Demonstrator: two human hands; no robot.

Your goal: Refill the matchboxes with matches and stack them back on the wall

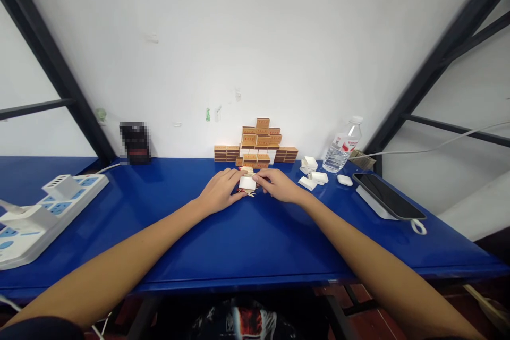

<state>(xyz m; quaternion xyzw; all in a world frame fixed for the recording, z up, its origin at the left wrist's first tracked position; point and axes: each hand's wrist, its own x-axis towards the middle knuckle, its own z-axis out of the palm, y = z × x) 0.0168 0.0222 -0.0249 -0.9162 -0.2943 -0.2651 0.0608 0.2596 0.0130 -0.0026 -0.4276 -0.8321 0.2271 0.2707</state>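
Note:
At the middle of the blue table, a small white matchbox tray (247, 183) lies between my hands, with loose wooden matches (247, 170) behind it and a few poking out in front. My left hand (221, 190) curls around the left side of the matches, its thumb at the front and fingers at the back. From the right, my right hand (281, 185) has its thumb and fingers closed at the tray's edge. Just beyond stands a stepped stack of orange-brown matchboxes (261, 141) against the wall.
Several white matchbox trays (313, 175) lie to the right, near a water bottle (342, 146), a white earphone case (345, 180) and a phone (388, 196). A power strip (59, 212) with plugs occupies the left. A black object (135, 143), partly blurred, stands by the wall.

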